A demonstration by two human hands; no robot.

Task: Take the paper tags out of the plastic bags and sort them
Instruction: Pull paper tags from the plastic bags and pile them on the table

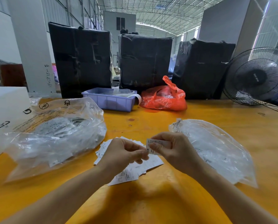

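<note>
Paper tag (152,147), black "X", both hands.

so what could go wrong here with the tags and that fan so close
1. The fan faces the table; if it runs, it could scatter the loose tag pile under the hands.
2. The right hand and left hand pinch one small tag by its edges; it could slip or tear.
3. The full bag and the flat bag crowd the pile, so sorted tags could slide underneath.

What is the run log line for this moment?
hands: both pinch one tag | loose tags: below on table | full bag: left
</note>
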